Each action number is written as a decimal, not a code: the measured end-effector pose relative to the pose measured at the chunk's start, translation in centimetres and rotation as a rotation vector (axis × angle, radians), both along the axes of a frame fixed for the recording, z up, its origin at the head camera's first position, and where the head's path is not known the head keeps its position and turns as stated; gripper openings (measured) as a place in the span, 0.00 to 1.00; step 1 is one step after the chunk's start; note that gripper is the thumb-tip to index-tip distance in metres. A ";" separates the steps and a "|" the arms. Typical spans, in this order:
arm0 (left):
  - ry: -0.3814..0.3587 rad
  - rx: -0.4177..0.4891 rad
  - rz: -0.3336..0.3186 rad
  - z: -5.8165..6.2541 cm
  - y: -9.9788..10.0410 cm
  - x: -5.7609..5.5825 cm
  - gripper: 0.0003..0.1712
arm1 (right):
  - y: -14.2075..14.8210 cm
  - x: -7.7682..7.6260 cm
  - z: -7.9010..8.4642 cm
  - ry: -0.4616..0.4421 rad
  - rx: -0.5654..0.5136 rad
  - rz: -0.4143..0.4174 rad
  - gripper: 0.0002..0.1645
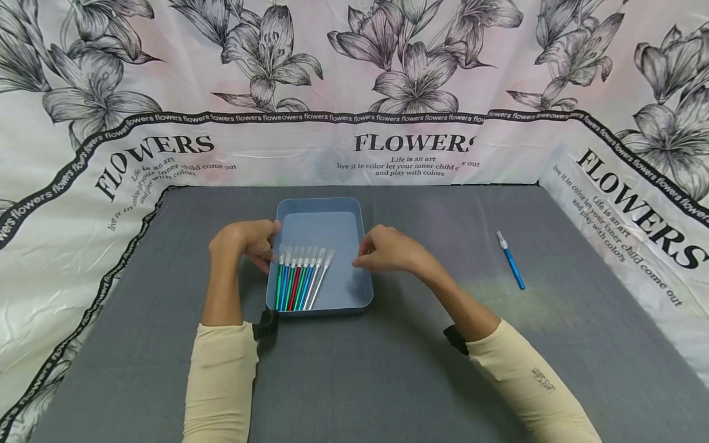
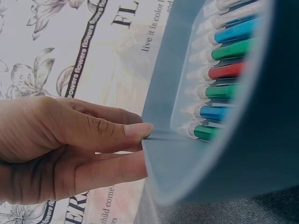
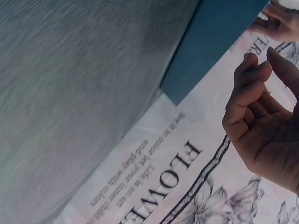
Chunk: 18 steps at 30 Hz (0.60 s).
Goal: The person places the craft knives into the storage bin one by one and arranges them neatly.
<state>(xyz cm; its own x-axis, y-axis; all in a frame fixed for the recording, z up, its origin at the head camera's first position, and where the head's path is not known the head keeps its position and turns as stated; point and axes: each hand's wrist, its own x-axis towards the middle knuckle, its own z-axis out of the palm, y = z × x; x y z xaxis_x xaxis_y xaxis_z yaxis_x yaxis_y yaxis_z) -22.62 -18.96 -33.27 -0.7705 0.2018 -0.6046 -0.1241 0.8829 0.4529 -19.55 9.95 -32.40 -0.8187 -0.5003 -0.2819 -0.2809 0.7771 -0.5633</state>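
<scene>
A blue-grey rectangular tray [image 1: 332, 229] lies on the cloth. Along its left part lie several slim craft knives [image 1: 296, 283] side by side, clear caps pointing away, with green, blue, red and silver handles. My left hand [image 1: 249, 241] holds the tray's left wall; in the left wrist view its thumb [image 2: 138, 130] is on the rim and its fingers are outside. Over the tray's right edge is my right hand [image 1: 394, 249], fingers loosely bent. The right wrist view shows a gap between thumb and fingertips [image 3: 251, 60], with nothing held there.
Another blue craft knife [image 1: 512, 263] with a clear cap lies alone on the grey cloth [image 1: 432, 369] at the right. White flower-printed sheeting [image 1: 310, 154] rises behind the work surface and along both sides.
</scene>
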 end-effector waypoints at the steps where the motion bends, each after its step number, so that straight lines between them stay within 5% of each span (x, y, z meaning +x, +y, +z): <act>1: 0.002 -0.003 -0.003 0.0 0.0 0.0 0.50 | 0.4 0.0 0.1 0.008 -0.001 -0.004 0.13; 10: 0.016 0.002 -0.040 0.0 0.1 0.1 0.48 | 5.3 -0.4 -0.1 0.051 -0.007 -0.072 0.18; 18: 0.017 -0.011 -0.013 -0.1 0.1 0.3 0.49 | 10.2 -0.9 1.1 0.098 0.125 -0.207 0.24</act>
<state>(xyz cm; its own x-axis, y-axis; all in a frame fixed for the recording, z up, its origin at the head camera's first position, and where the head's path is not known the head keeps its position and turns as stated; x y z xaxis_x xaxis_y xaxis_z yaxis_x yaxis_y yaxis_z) -22.35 -18.86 -33.35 -0.7779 0.2059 -0.5936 -0.1046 0.8892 0.4454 -20.44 20.18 -31.25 -0.9265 -0.2853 -0.2452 -0.1571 0.8857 -0.4368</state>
